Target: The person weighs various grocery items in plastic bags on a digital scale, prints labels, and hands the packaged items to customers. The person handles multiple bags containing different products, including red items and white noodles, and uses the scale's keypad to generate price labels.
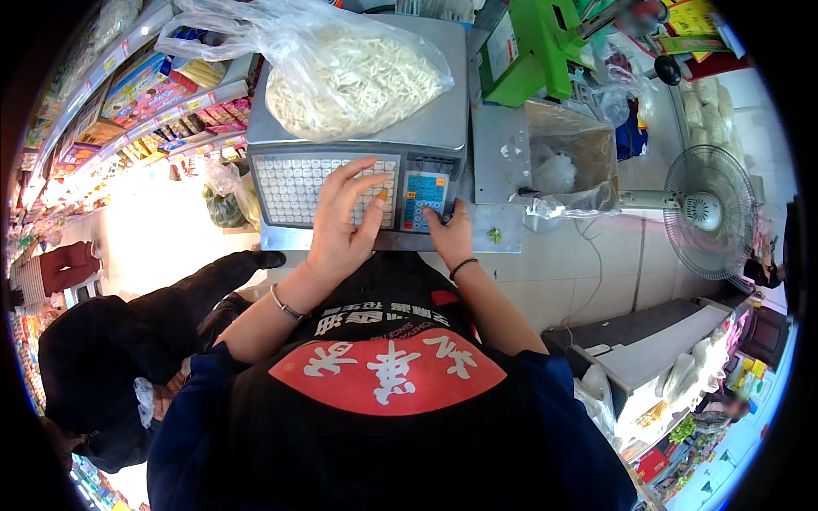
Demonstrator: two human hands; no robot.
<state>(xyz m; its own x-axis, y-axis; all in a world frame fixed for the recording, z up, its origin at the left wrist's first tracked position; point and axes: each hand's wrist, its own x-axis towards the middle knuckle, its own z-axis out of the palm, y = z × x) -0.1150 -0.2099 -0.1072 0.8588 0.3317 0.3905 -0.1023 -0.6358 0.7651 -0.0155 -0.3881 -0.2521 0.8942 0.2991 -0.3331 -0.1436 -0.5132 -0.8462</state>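
Observation:
A label-printing scale [441,118] stands right in front of me. On its metal platter lies a knotted clear plastic bag [358,83] full of pale bean sprouts or similar thin strands. My left hand [348,220] is over the white key panel [291,188], fingers apart and holding nothing; an orange tip shows on one finger. My right hand [452,235] rests at the lower right corner of the scale. Its thumb touches the blue number keypad [425,195], and its other fingers are partly hidden.
Right of the scale are a green bag-sealing machine [530,54] and a plastic-lined box [569,153]. A fan [706,211] stands farther right. Packed shelves [153,96] line the left. Close on my left, a person in black [102,370] holds something whitish.

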